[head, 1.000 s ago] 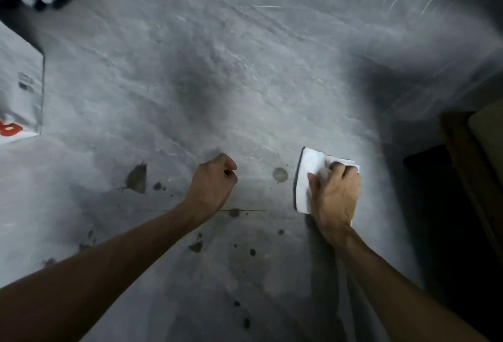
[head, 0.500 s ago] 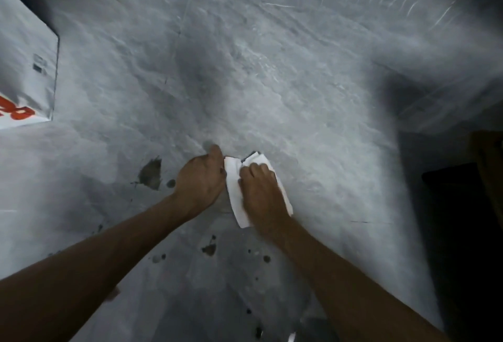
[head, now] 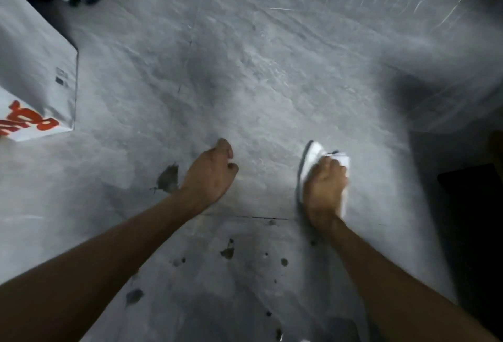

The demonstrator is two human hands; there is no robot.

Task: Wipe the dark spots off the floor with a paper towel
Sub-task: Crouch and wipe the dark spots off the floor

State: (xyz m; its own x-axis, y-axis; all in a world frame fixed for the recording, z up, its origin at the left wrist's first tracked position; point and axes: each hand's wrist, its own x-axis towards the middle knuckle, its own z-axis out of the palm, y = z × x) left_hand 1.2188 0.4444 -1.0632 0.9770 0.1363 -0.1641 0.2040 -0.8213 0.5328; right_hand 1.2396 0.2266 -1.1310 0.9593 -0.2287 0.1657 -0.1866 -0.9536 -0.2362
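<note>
Grey marbled floor (head: 245, 83) fills the view, with a white box (head: 35, 91) bearing red lettering at about ten o'clock. The right hand (head: 324, 186), at roughly four o'clock from centre, presses a white paper towel (head: 315, 156) to the floor, fingers curled over its bunched top. The left hand (head: 209, 173) is clenched in a loose fist, holding nothing. A large dark stain (head: 168, 178) lies at that fist's nine o'clock; smaller dark spots (head: 228, 251) scatter toward six o'clock, between the forearms.
</note>
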